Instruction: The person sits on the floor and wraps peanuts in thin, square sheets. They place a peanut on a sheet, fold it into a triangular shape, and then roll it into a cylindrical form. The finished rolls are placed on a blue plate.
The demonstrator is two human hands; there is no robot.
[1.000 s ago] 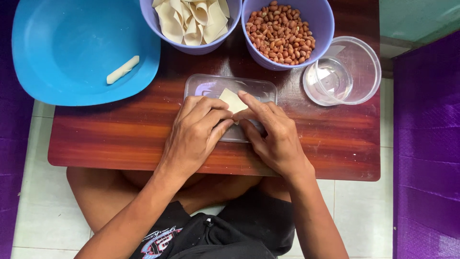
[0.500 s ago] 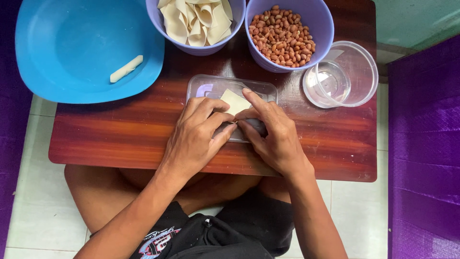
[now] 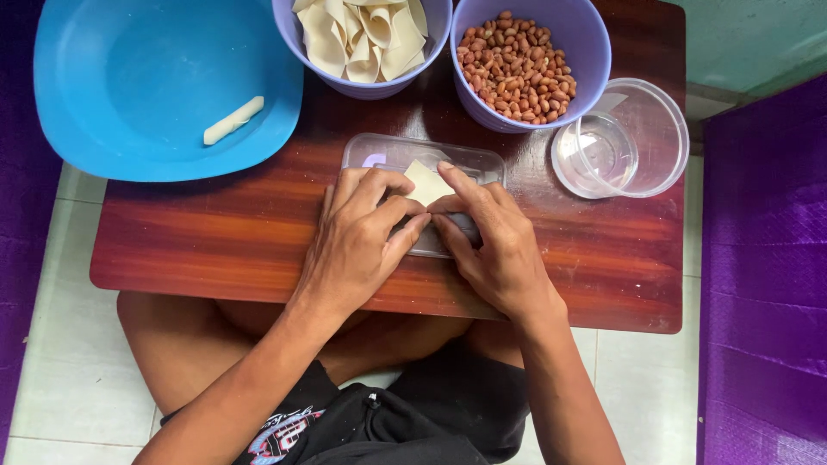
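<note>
A pale square dough wrapper (image 3: 426, 182) lies on a flat clear plastic lid (image 3: 392, 156) on the low wooden table (image 3: 215, 232). My left hand (image 3: 362, 241) and my right hand (image 3: 491, 245) meet over the wrapper's near edge, with fingertips pinching and folding it. Most of the wrapper is hidden under my fingers. Behind the lid stand a purple bowl of pale wrappers (image 3: 362, 39) and a purple bowl of peanuts (image 3: 517, 65).
A big blue plate (image 3: 129, 77) at the far left carries one rolled pale stick (image 3: 233, 120). A clear plastic cup (image 3: 624, 138) holding a little water stands at the right. My crossed legs are under the table; purple cloth lines both sides.
Both hands stay on the wrapper; my fingers have shifted a little along its near edge. The view has drifted slightly.
</note>
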